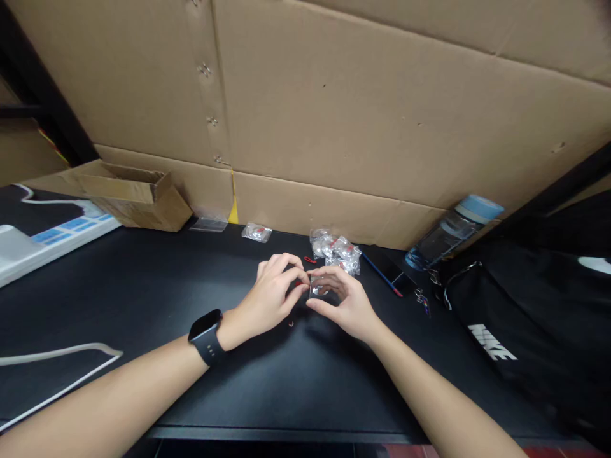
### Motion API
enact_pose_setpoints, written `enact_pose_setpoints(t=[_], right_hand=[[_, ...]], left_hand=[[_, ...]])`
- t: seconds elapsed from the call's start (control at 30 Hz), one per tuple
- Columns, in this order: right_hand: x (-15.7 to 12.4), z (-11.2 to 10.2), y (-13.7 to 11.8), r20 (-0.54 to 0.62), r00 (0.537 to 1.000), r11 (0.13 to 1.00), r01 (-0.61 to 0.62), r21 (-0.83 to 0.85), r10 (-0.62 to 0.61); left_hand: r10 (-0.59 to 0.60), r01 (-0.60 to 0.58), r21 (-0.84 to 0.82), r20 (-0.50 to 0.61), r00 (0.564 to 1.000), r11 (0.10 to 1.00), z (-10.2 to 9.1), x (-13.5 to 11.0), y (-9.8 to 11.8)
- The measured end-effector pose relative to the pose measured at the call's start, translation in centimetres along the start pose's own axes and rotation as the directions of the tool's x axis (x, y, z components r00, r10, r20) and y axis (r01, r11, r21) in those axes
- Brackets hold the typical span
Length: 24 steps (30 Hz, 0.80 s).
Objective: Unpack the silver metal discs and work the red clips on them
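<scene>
My right hand (pixel 346 302) grips a small clear square plastic piece (pixel 319 287) by its top and bottom edges, thumb below and fingers above. A shiny round shape shows within the piece. At its left edge, the fingertips of my left hand (pixel 279 286) are pinched together. A speck of red shows between those fingers, too small and covered to name. Just beyond my hands lies a red cord loop (pixel 310 259). Behind it several clear packets (pixel 337 249) with round silvery items and red bits are heaped. A tiny pinkish ring-like bit (pixel 291 324) rests on the black table (pixel 267 388).
Another packet (pixel 256 232) lies by the cardboard wall (pixel 334 114), near an open cardboard box (pixel 138 197) and flat clear sleeves (pixel 209 224). A power strip (pixel 62 238) sits left. On the right are a phone (pixel 389 267), pen (pixel 382 275), keychain (pixel 422 302), bottle (pixel 449 235) and black bag (pixel 525 305).
</scene>
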State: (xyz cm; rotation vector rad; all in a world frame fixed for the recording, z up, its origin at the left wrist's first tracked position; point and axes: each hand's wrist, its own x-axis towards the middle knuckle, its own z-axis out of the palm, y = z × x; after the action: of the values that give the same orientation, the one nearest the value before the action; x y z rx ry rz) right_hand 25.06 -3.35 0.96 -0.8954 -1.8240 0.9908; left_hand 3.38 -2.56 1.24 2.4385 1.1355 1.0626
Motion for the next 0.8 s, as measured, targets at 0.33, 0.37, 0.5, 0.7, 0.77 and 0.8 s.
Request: enact_pose_setpoints(t=[0.33,0.37,0.5,0.7,0.77,0.8], right_hand=[[-0.05,0.09,0.29,0.0,1.0,1.0,-0.009,0.029,0.009],[-0.06,0.1,0.27,-0.003,1.0,1.0,-0.006,0.03,0.006],[-0.1,0.11,0.31,-0.009,1.0,1.0,0.003,0.02,-0.003],[-0.02,0.07,0.24,-0.009,1.0,0.999,0.028,-0.047,-0.029],[0.0,0.05,0.14,-0.003,0.999,0.997,0.039,-0.068,-0.04],[0.0,0.05,0.1,0.0,0.999,0.996,0.043,-0.077,-0.043]], left_hand=[[-0.009,0.009,-0.04,-0.01,1.0,0.999,0.0,-0.05,0.01],[-0.011,0.01,-0.046,-0.008,1.0,0.999,0.0,-0.04,-0.01],[-0.019,0.019,-0.067,0.006,1.0,0.998,0.04,-0.02,-0.03],[-0.03,0.032,-0.085,0.026,0.999,0.996,0.17,-0.05,-0.02],[-0.031,0.034,-0.09,0.038,0.999,0.995,0.19,-0.07,-0.06],[-0.031,0.035,-0.093,0.045,0.999,0.995,0.18,-0.08,-0.08]])
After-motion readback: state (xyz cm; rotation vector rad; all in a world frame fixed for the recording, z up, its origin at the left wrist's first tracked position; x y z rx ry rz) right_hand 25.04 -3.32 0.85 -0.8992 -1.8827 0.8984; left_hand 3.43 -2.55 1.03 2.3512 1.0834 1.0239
